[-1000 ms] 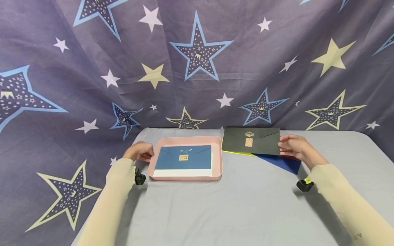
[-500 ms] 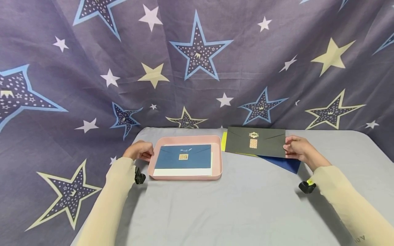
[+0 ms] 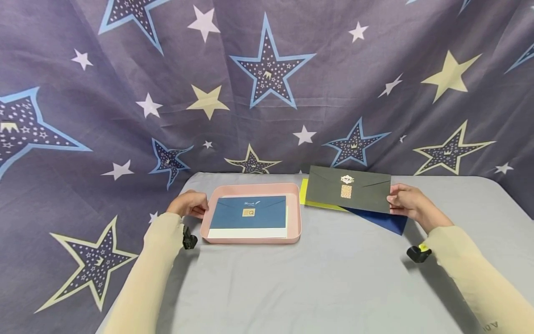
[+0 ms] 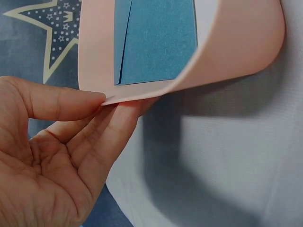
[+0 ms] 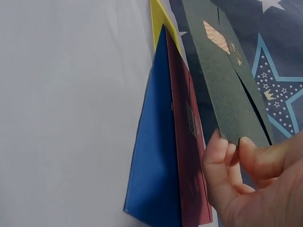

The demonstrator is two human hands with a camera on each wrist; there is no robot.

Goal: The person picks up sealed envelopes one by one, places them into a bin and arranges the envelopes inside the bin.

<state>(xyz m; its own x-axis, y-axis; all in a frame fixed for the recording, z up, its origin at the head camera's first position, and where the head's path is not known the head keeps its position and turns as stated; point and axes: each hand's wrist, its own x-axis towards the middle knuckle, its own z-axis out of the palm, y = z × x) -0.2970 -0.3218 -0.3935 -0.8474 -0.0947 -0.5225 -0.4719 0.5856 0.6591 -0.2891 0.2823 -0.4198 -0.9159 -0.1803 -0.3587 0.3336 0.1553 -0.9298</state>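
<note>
My left hand (image 3: 189, 204) pinches the left rim of a pink tray (image 3: 295, 218), thumb above and fingers beneath in the left wrist view. Inside the tray lies a blue envelope (image 3: 233, 215) on top of white paper (image 3: 246, 234). My right hand (image 3: 410, 202) pinches the right edge of a dark green envelope (image 3: 325, 188) between thumb and fingers. That envelope is raised and tilted above a pile. Below it show a yellow envelope (image 3: 304, 192), a dark blue envelope (image 3: 385, 221) and, in the right wrist view, a dark red envelope (image 5: 187, 142).
A light grey cloth covers the table (image 3: 333, 278). A dark curtain (image 3: 333, 74) printed with stars hangs right behind the table and along its left side. The envelope pile lies just right of the tray, near the table's back edge.
My right hand has moved a little to the right with the dark green envelope, whose far edge has risen, uncovering more of the yellow envelope. My left hand and the tray have stayed put.
</note>
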